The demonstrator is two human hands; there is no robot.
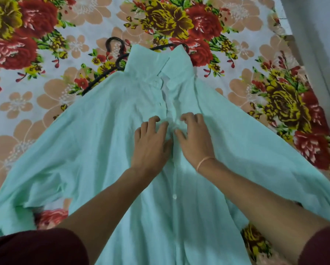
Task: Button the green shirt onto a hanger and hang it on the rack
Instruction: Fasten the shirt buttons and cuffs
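Both hands meet on the front placket of the shirt [103,140], near the middle of the view. The left hand [152,142] lies knuckles up with its fingers curled and the thumb pressed in toward the placket, so its grip is closed on a fold of cloth at the left edge of the opening. The right hand [194,138] mirrors it just at 3 o'clock, fingers bent and thumb tip in, pinching the opposite edge. The two thumbs nearly touch. The cloth bunched between them is blurred, and whether a button sits in either grip cannot be told.

The shirt lies front up and spread wide on the bed [45,104], collar at 12 o'clock from the hands and hem running out of view at 6 o'clock. Above the hands the placket gapes open up to the collar; below them it lies closed, with a white button [174,197] showing at 6 o'clock. The black hanger [119,63] is inside the shirt, its hook and one arm sticking out by the collar at 11 o'clock from the hands.

A thin band [203,162] circles the right wrist. Maroon sleeves [36,245] fill the lower corners. The bed has a floral sheet, and a grey wall [322,35] stands at 2 o'clock.
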